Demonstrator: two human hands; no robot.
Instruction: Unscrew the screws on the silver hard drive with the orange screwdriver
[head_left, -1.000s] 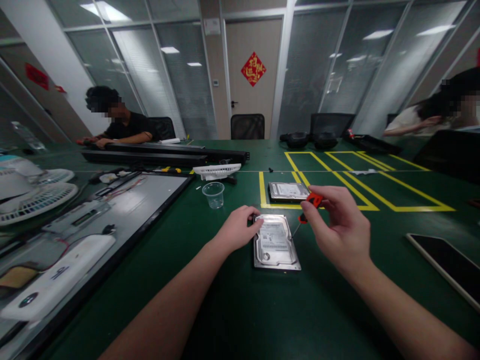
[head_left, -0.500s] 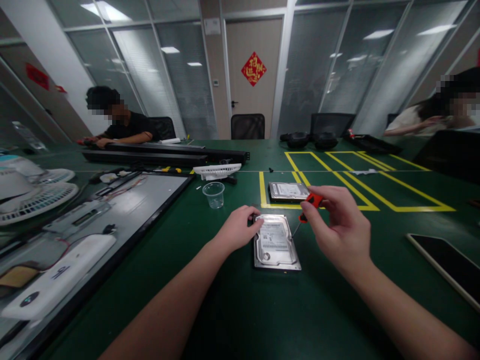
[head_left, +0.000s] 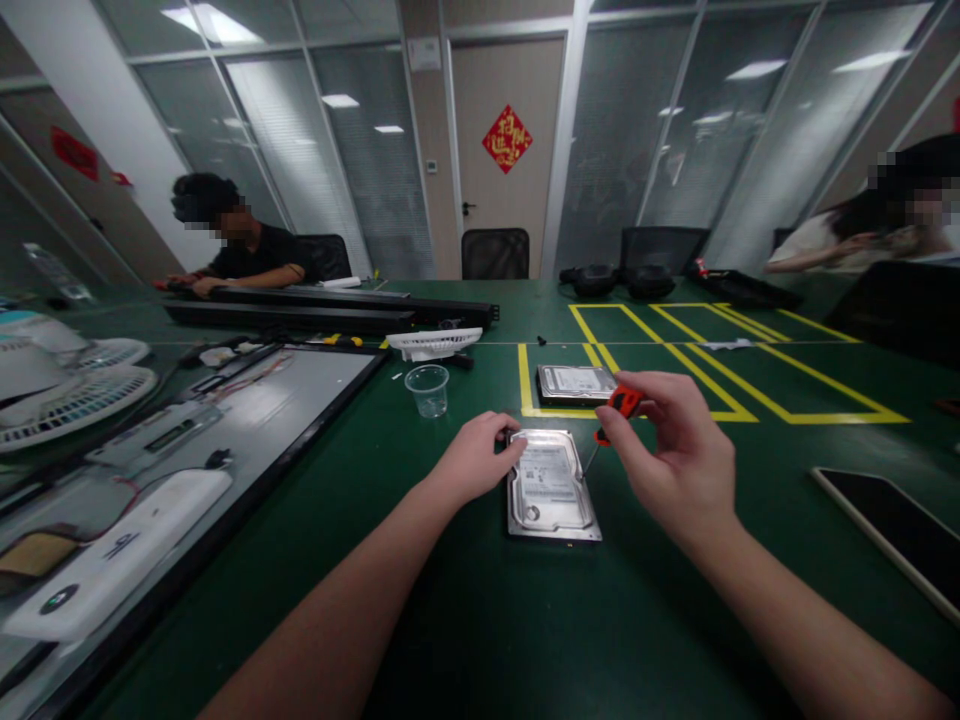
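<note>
Pinching red screwdriver (head_left: pixel 615 412) in right hand (head_left: pixel 675 460), left hand (head_left: pixel 476 460) steadying hard drive (head_left: pixel 551 485)

Ceiling panels (head_left: pixel 339 100) give even, fairly dim light, reflected in the glass walls (head_left: pixel 360 150). Wide-angle bending curves the edges; faces are pixelated, shadows soft on the green table (head_left: pixel 465 620).

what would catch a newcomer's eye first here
A silver hard drive lies flat mid-way across the green table, the left hand gripping its far left corner. At its right edge the right hand holds a red-handled screwdriver, tip down. Behind, a second hard drive lies inside yellow tape lines.
</note>
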